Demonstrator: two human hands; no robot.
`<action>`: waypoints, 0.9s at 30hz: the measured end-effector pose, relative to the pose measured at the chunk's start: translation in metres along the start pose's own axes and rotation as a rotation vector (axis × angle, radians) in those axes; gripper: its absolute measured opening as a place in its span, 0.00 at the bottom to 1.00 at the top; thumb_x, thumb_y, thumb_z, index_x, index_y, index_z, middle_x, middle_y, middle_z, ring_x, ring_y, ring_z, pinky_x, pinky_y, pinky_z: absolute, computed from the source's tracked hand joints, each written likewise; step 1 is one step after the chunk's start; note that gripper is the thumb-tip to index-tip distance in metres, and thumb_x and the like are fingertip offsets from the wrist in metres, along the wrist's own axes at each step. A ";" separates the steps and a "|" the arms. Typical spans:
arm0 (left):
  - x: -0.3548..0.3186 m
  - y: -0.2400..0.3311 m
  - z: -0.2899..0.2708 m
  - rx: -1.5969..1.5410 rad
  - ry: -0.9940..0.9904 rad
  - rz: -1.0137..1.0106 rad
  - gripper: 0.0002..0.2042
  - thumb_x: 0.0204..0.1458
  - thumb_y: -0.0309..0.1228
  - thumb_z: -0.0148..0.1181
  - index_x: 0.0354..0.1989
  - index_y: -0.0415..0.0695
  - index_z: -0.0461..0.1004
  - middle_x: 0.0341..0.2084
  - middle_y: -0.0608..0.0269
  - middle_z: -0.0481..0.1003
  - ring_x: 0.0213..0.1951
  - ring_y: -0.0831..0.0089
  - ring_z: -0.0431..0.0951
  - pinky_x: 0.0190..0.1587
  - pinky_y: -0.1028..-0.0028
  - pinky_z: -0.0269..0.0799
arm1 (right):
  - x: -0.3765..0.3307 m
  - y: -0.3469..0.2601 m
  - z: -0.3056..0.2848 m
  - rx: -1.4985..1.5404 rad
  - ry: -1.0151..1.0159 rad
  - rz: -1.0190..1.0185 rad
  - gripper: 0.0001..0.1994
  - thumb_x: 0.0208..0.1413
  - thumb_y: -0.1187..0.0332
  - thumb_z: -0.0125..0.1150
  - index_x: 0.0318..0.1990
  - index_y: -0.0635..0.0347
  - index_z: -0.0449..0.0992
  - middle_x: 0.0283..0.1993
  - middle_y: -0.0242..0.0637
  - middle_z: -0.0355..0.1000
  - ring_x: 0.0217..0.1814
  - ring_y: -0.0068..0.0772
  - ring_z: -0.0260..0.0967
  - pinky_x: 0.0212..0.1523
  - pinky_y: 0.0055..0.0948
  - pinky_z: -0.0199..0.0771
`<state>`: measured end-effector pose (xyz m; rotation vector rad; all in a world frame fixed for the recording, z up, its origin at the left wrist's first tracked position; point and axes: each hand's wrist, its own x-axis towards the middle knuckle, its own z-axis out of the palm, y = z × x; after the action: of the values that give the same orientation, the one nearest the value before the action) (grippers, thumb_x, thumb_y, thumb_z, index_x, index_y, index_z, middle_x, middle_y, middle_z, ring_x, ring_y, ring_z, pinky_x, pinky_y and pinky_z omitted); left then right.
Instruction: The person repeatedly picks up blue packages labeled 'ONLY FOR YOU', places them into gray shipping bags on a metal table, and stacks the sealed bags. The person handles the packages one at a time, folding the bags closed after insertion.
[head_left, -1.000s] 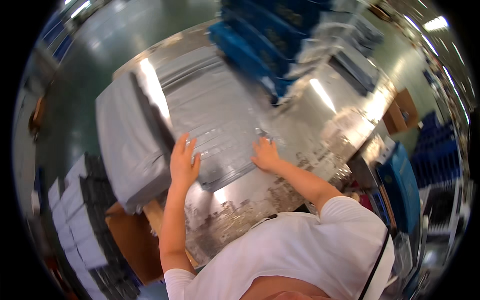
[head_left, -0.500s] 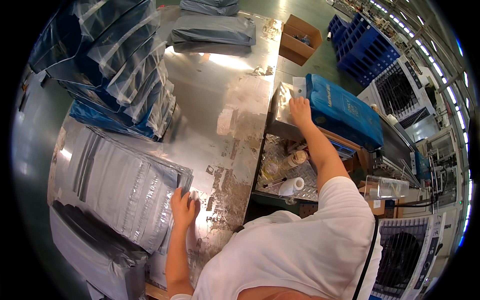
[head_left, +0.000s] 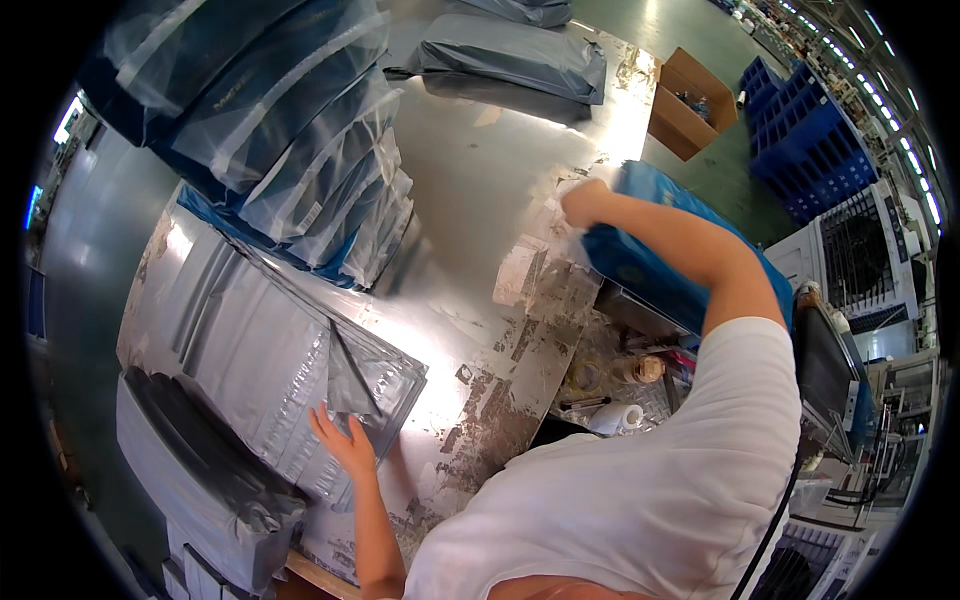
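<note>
Your right hand [head_left: 587,203] grips the blue package [head_left: 640,268] by one end across the worktop's [head_left: 465,210] right edge, so it could slip, your left hand [head_left: 351,449] spread open by the grey bags [head_left: 265,365].

the right hand [head_left: 584,203] is blurring, leaving its grip unclear; its forearm [head_left: 668,232] is hiding part of the blue package [head_left: 632,268]. beyond the left hand [head_left: 347,449], the wrapped stack [head_left: 262,160] is running past the upper edge. beyond the right hand, the carton's [head_left: 673,128] contents [head_left: 692,103] are looking too small to tell.

Bags [head_left: 258,350] on the table [head_left: 465,250] at left, stacked packages [head_left: 285,150] behind them, carton [head_left: 676,128] beyond the table's right edge
</note>
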<state>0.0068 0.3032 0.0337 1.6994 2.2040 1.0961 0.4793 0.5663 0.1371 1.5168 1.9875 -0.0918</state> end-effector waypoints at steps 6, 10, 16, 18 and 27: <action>0.046 0.007 0.056 -0.512 -0.275 -0.394 0.29 0.53 0.30 0.46 0.62 0.39 0.44 0.55 0.44 0.58 0.56 0.61 0.59 0.57 0.67 0.52 | 0.109 0.054 -0.103 0.867 0.916 0.262 0.15 0.50 0.56 0.46 0.35 0.53 0.75 0.38 0.40 0.72 0.43 0.47 0.68 0.42 0.41 0.68; 0.027 0.043 0.076 -0.588 -0.902 -0.077 0.21 0.53 0.29 0.45 0.56 0.39 0.58 0.45 0.54 0.70 0.50 0.65 0.67 0.53 0.70 0.58 | 0.100 0.130 -0.038 0.794 0.677 0.156 0.24 0.52 0.49 0.49 0.34 0.66 0.74 0.31 0.44 0.72 0.34 0.39 0.69 0.36 0.32 0.67; 0.036 0.099 0.143 -0.630 -0.657 -0.145 0.16 0.56 0.32 0.41 0.46 0.35 0.68 0.43 0.53 0.71 0.47 0.65 0.69 0.50 0.72 0.62 | 0.057 0.100 0.097 1.847 0.141 0.183 0.32 0.55 0.42 0.37 0.56 0.62 0.60 0.57 0.40 0.60 0.59 0.33 0.56 0.59 0.32 0.53; 0.062 0.115 0.173 -0.849 -0.580 -0.329 0.20 0.59 0.35 0.37 0.52 0.33 0.62 0.50 0.51 0.65 0.51 0.65 0.65 0.54 0.71 0.59 | 0.069 0.062 0.143 2.089 0.187 0.115 0.32 0.56 0.43 0.37 0.58 0.61 0.57 0.61 0.38 0.56 0.62 0.32 0.52 0.61 0.32 0.47; 0.077 0.144 0.217 -1.349 -0.576 -0.770 0.31 0.54 0.52 0.40 0.58 0.40 0.53 0.57 0.56 0.57 0.57 0.60 0.59 0.58 0.66 0.53 | 0.020 -0.081 0.128 2.657 0.230 0.021 0.31 0.55 0.44 0.42 0.56 0.61 0.60 0.55 0.41 0.62 0.55 0.36 0.61 0.55 0.31 0.61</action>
<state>0.2062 0.4827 -0.0098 0.3997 1.0060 1.1498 0.4597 0.5025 -0.0006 2.3001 0.8491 -3.5294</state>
